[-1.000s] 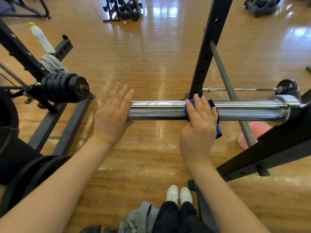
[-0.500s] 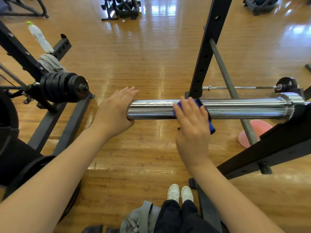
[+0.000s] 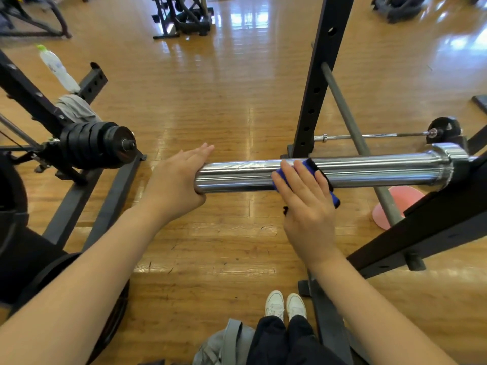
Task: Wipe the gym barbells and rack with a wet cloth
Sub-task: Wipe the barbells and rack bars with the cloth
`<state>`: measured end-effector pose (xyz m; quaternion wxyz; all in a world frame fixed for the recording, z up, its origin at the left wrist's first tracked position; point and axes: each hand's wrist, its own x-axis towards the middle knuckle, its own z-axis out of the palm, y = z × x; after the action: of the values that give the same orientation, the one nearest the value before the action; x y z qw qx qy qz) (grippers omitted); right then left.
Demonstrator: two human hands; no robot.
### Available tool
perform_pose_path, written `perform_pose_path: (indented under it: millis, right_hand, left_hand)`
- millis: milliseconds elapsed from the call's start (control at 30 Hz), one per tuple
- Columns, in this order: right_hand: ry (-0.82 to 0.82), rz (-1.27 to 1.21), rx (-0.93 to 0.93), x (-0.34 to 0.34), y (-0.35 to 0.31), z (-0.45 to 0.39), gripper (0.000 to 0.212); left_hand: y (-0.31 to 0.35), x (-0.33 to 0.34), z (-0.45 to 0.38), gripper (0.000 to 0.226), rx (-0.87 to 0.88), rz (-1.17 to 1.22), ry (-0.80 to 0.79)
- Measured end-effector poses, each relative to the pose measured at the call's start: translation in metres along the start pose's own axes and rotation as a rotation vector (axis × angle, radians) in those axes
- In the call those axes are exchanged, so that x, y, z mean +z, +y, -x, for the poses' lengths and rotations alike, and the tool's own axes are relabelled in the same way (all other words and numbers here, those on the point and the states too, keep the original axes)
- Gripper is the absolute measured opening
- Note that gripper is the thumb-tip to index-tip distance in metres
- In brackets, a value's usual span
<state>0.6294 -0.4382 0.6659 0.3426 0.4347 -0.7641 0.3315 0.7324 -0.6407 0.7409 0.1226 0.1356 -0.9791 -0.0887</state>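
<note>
Stretching across a gym's polished wooden floor [image 3: 210,96], a black steel rack [image 3: 320,75] carries a chrome barbell sleeve [image 3: 369,171] lying level at about the person's waist, its collar at the right against the rack's slanted arm. The person's left hand [image 3: 174,184] caps the sleeve's free end, palm on the metal, fingers straight and relaxed. The right hand [image 3: 307,200] presses a blue cloth [image 3: 334,198] onto the middle of the sleeve with flat, extended fingers; the cloth drapes over the bar beneath them. A second loaded bar's black plates [image 3: 100,144] sit to the left, a water bottle [image 3: 56,67] beyond. White shoes [image 3: 284,304] stand below.
</note>
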Motion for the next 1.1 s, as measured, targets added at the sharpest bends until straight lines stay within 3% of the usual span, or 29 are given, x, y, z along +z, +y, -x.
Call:
perform_pose_path:
  millis: [100, 300, 533, 733, 867, 1000, 1100]
  right_hand:
    - [0.006, 0.033, -0.099, -0.014, 0.031, 0.011, 0.058]
    - [0.153, 0.021, 0.191, -0.003, 0.001, -0.003, 0.041]
    - [-0.003, -0.027, 0.037, -0.008, -0.002, -0.008, 0.036]
    - [0.021, 0.004, 0.089, -0.019, 0.013, 0.007, 0.045]
    - [0.095, 0.012, 0.216, -0.007, -0.002, -0.006, 0.04]
    - [0.02, -0.022, 0.063, 0.007, -0.017, -0.009, 0.046]
    - [-0.017, 0.002, -0.032, -0.004, 0.004, 0.006, 0.059]
  left_hand:
    - [0.001, -0.002, 0.0, 0.087, -0.014, 0.003, -0.03]
    - [-0.002, -0.005, -0.007, 0.095, -0.021, -0.047, -0.158]
    - [0.003, 0.014, 0.013, 0.111, 0.029, -0.443, 0.148]
    - [-0.009, 0.035, 0.008, 0.065, 0.156, -0.354, 0.365]
    - [-0.01, 0.025, 0.001, 0.073, 0.138, -0.259, 0.231]
    - [-0.01, 0.015, -0.004, 0.085, 0.12, -0.251, 0.076]
    - [-0.01, 0.018, -0.002, 0.086, 0.104, -0.23, 0.069]
